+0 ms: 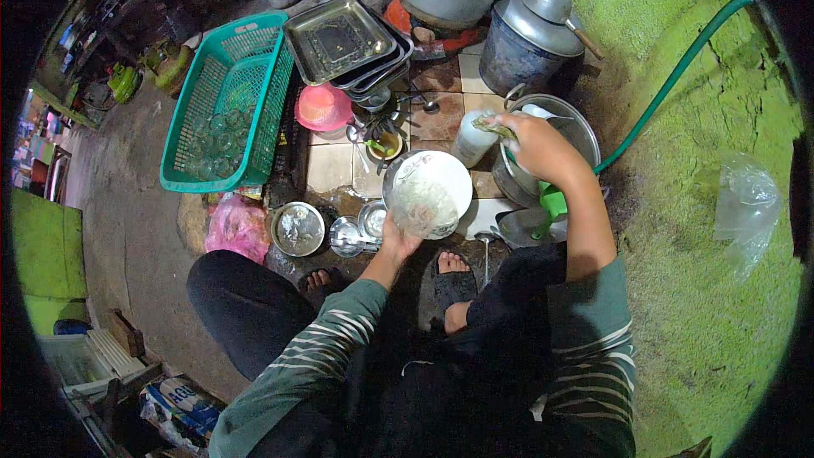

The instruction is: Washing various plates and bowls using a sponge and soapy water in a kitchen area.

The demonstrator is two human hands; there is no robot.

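Observation:
My left hand grips the near rim of a clear plastic or glass bowl, which lies over a white plate with a printed pattern. A metal bowl rim shows behind the plate's left side. In my right hand is a greenish scrubbing pad, held over the top of a whitish plastic container. Right of that container stands a large metal pot with a white utensil inside, partly hidden by my right hand. Small metal dishes and a round metal pan sit before my feet.
A teal plastic basket of glasses stands left, beside stacked metal trays and a pink bowl. Large aluminum pots are at the back. A green hose runs along the right wall. A ladle lies near my foot.

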